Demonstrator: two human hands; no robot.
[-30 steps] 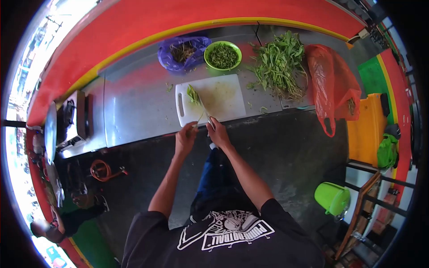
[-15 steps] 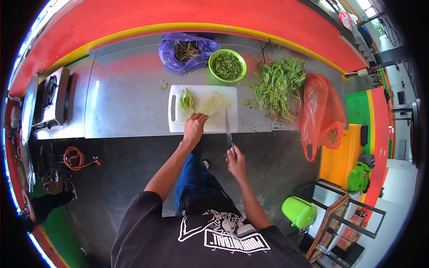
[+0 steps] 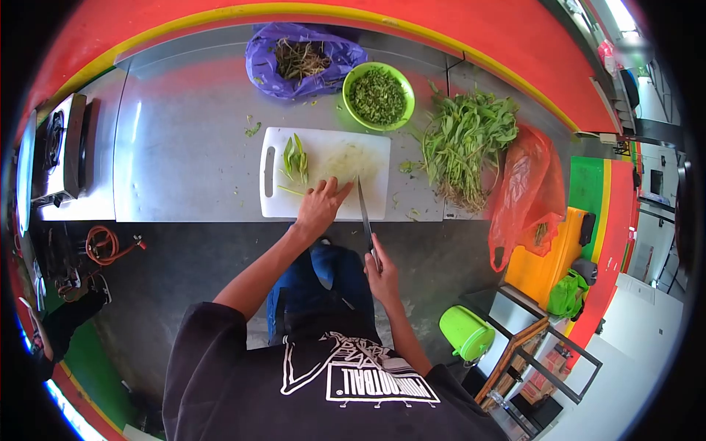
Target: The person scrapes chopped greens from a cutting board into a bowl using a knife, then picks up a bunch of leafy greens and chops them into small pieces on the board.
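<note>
My left hand point(image 3: 320, 206) is over the front edge of the white cutting board point(image 3: 276, 209), fingers bent down onto green stems point(image 3: 290, 190) that run under it. Beyond the fingers, a few leafy greens point(image 3: 294, 160) lie on the board's left half. My right hand point(image 3: 381, 273) is wrapped round the handle of a kitchen knife point(image 3: 365, 213). Its blade points away from me, with the tip above the board just right of my left hand. Green juice stains the board's right half. The stem ends under my left fingers are hidden.
Behind the board stand a purple plastic bag point(image 3: 265, 66) of roots and stems and a green bowl point(image 3: 410, 103) of chopped greens. To the right are a heap of leafy greens point(image 3: 467, 143) and a red plastic bag point(image 3: 526, 195). A gas stove point(image 3: 70, 151) stands far left.
My left hand has spread its fingers a little more on the stems. The knife's tip has come closer to that hand. The whole view has shifted slightly.
</note>
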